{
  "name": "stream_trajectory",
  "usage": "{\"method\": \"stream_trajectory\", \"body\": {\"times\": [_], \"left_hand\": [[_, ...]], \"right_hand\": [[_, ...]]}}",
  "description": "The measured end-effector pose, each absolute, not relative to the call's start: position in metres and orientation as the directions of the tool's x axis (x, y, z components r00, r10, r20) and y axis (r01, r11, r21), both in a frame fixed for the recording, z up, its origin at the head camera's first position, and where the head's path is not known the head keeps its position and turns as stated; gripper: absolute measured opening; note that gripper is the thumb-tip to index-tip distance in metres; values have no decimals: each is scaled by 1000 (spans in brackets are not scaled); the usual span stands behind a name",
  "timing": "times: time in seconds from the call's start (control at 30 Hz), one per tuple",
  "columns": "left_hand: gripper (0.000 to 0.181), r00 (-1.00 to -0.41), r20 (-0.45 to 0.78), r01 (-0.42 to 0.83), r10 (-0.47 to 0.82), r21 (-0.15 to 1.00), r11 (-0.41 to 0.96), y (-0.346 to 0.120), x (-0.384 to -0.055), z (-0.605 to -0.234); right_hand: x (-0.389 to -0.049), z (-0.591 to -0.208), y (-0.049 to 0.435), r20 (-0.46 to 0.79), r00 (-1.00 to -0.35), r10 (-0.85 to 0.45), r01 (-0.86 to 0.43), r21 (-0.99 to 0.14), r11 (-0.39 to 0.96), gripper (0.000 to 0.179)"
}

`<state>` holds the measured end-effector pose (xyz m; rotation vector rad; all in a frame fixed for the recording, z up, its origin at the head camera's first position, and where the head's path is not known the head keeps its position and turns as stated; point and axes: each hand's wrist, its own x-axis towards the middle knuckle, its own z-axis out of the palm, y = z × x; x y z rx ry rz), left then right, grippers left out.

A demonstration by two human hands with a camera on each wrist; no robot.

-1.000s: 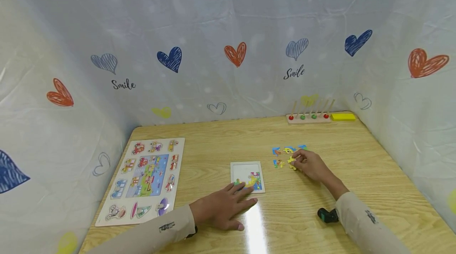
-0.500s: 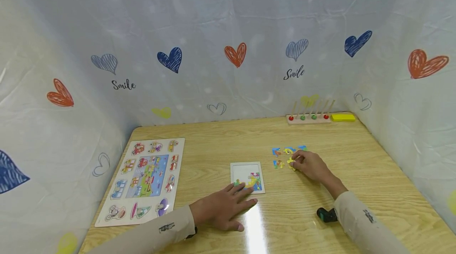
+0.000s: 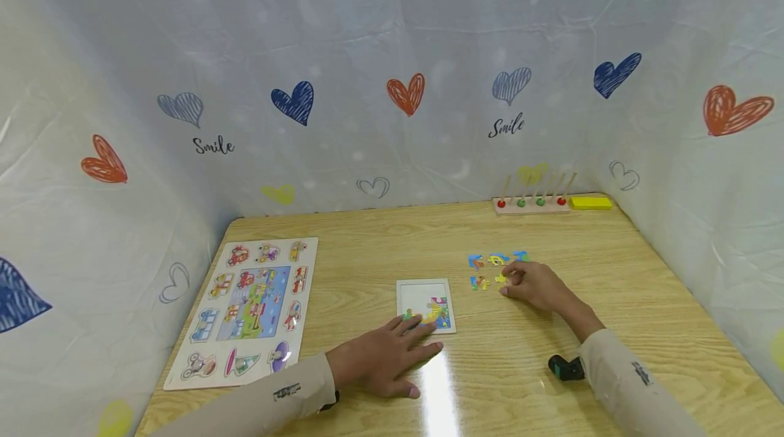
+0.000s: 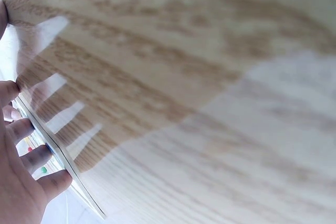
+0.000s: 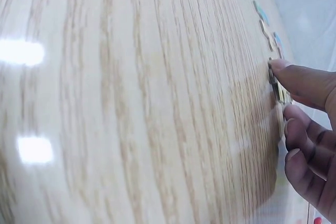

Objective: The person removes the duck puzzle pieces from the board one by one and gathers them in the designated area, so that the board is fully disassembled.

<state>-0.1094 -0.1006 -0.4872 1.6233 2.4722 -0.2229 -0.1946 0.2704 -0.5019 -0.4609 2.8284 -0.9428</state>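
Note:
My left hand (image 3: 392,359) lies with fingers spread, fingertips over the near edge of a small puzzle tray (image 3: 422,282). In the left wrist view its fingers (image 4: 52,184) rest on the tray's edge. Joined pieces (image 3: 437,311) fill part of the tray's lower right; fingertips hide some. My right hand (image 3: 539,287) pinches a yellow jigsaw piece (image 3: 501,278) low at the table between thumb and fingers. In the right wrist view, a digit touches that piece (image 5: 273,77). Beside it lie several loose jigsaw pieces (image 3: 480,282), one partly behind the hand.
A large vehicle peg puzzle board (image 3: 309,253) lies at the left. At the back right stand a wooden rack with pegs and beads (image 3: 530,209) and a yellow block (image 3: 591,203). A black object (image 3: 566,367) is by the right wrist. Heart-printed sheets enclose the table.
The yellow piece has turned a little under my right fingers, and that hand has shifted slightly. My left hand and the tray stay put.

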Motion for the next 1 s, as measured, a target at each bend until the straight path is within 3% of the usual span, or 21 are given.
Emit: {"method": "stream_trajectory", "body": {"times": [0.8,1.0], "left_hand": [[75,-381,-227,923,896,-40,383,-100,-110,-490],[75,-387,-241,921,890,-48,388,-100,-111,-489]], "right_hand": [[-195,-486,263,-18,-949,-314,-233,-631,740,44],[-192,-482,242,-8,-920,-391,-286,-668,687,40]]}}
